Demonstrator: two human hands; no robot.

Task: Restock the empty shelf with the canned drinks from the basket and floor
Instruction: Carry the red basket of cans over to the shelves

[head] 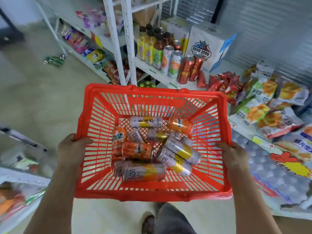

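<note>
Holding: both hands are carrying a red basket (152,194) at waist height above a pale floor (33,102).
Left hand: the left hand (71,152) is gripping the basket's left rim, fingers curled over the edge and pressed against the plastic.
Right hand: the right hand (233,155) is gripping the opposite rim, fingers curled over it in the same way.
Basket contents: canned drinks are lying on their sides in a loose heap on the basket's bottom, several silver-and-yellow cans (181,149) overlapping orange cans (136,150); some are touching one another.
Floor cans: a small cluster of green cans (54,59) is lying on the floor near the foot of the left white shelving, well apart from the basket.
Shelf ahead: a white shelf (157,71) beyond the basket is bearing upright bottles (150,46), pale cans and two red cans (190,69).
Right side: snack bags (258,105) are lying piled on a low shelf.
Below: a shoe (148,224) is showing under the basket.
</note>
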